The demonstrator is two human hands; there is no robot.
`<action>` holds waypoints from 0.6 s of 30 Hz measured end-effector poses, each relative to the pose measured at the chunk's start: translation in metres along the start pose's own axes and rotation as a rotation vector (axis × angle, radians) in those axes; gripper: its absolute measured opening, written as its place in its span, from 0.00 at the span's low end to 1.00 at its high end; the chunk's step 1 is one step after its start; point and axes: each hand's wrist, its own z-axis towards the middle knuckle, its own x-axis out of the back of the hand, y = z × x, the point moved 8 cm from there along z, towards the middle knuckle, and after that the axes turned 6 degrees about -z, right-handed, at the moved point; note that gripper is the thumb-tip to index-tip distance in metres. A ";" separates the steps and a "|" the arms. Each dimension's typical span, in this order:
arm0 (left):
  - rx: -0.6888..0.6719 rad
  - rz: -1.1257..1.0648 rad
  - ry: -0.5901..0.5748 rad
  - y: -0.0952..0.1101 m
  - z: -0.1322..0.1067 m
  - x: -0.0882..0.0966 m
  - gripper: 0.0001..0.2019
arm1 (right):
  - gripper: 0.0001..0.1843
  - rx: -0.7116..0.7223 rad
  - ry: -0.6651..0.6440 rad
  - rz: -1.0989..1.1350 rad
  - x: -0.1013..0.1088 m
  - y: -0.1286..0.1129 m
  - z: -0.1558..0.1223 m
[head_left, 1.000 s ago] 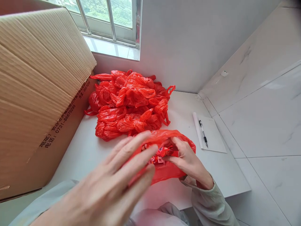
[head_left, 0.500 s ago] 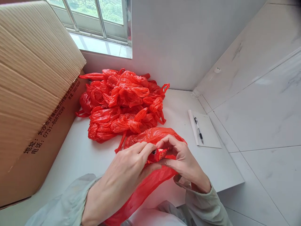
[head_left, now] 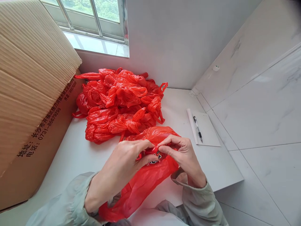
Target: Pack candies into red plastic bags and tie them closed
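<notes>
A small red packet (head_left: pixel 154 159) with black-and-white print is between my hands at the front of the table. My left hand (head_left: pixel 123 169) pinches its left side with thumb and fingers. At its right upper edge the fingertips of my right hand (head_left: pixel 183 158) are closed on it, close to the left fingertips. What is inside the packet cannot be seen. Beneath and around both hands spreads a red plastic bag (head_left: pixel 144 186), hanging toward my lap. Just beyond lies a heap of knotted red plastic bags (head_left: pixel 124 100).
On the left stands a large cardboard box (head_left: pixel 30 103) with printed lettering. A pen (head_left: pixel 198 128) rests on a white notepad (head_left: pixel 209 131) to the right. The white table (head_left: pixel 176 106) meets the wall below a barred window (head_left: pixel 105 12), with tiles at the right.
My hands have turned the packet so that more of its printed face shows. The right fingers now pinch its upper edge, and the view has shifted slightly.
</notes>
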 end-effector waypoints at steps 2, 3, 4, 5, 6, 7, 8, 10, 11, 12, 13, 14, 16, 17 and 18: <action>0.036 -0.073 -0.005 -0.004 0.002 0.003 0.06 | 0.08 -0.017 0.027 0.030 0.003 0.003 0.001; 0.058 -0.118 -0.013 -0.005 0.003 0.004 0.07 | 0.08 -0.014 0.032 0.038 0.004 0.003 0.001; 0.079 -0.168 -0.028 -0.007 0.003 0.005 0.07 | 0.08 -0.007 0.030 0.048 0.004 0.003 0.001; 0.096 -0.218 -0.042 -0.008 0.004 0.005 0.07 | 0.08 0.002 0.027 0.058 0.005 0.002 0.001; 0.108 -0.265 -0.054 -0.008 0.004 0.006 0.07 | 0.08 0.012 0.028 0.067 0.006 0.002 0.000; 0.116 -0.303 -0.061 -0.009 0.005 0.006 0.08 | 0.07 0.022 0.037 0.071 0.007 0.001 0.000; 0.125 -0.330 -0.060 -0.010 0.006 0.006 0.09 | 0.07 0.029 0.049 0.072 0.008 0.001 0.000; 0.136 -0.344 -0.035 -0.014 0.007 0.007 0.11 | 0.08 0.034 0.074 0.066 0.009 0.002 0.000; 0.142 -0.332 -0.018 -0.016 0.008 0.007 0.12 | 0.08 0.030 0.085 0.061 0.010 0.002 0.000; 0.150 -0.313 -0.002 -0.018 0.009 0.007 0.13 | 0.09 0.022 0.093 0.058 0.010 0.004 0.001; 0.155 -0.293 0.010 -0.020 0.010 0.007 0.14 | 0.09 0.012 0.099 0.057 0.010 0.005 0.001; 0.159 -0.277 0.015 -0.021 0.010 0.006 0.15 | 0.10 0.000 0.103 0.055 0.010 0.007 0.002; 0.172 -0.267 -0.006 -0.024 0.011 0.004 0.17 | 0.11 -0.023 0.108 0.045 0.009 0.012 0.003; 0.186 -0.273 -0.027 -0.026 0.011 0.002 0.18 | 0.11 -0.033 0.114 0.039 0.010 0.014 0.004; 0.200 -0.288 -0.052 -0.027 0.011 0.000 0.18 | 0.11 -0.042 0.122 0.034 0.010 0.016 0.004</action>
